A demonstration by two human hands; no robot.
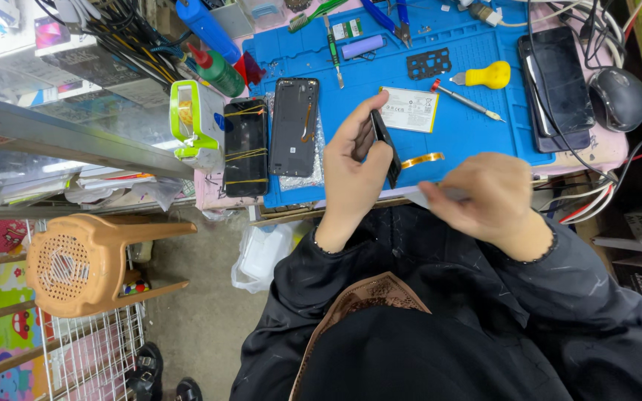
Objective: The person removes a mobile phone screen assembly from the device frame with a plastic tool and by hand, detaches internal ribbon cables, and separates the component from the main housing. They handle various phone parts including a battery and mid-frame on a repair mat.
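Left hand [352, 172] around upright phone [386, 146]

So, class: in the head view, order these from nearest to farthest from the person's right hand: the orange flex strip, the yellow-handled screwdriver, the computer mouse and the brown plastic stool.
From the right hand:
1. Orange flex strip, just left of it on the blue mat.
2. Yellow-handled screwdriver, above it on the mat.
3. Computer mouse, up at the right edge.
4. Brown plastic stool, far left on the floor.

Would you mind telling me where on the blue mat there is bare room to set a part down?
Bare blue mat lies between the white battery, the yellow-handled screwdriver and the stacked phones, above the right hand. The mat's top edge is crowded with tools, and its left is taken by the phone back cover.
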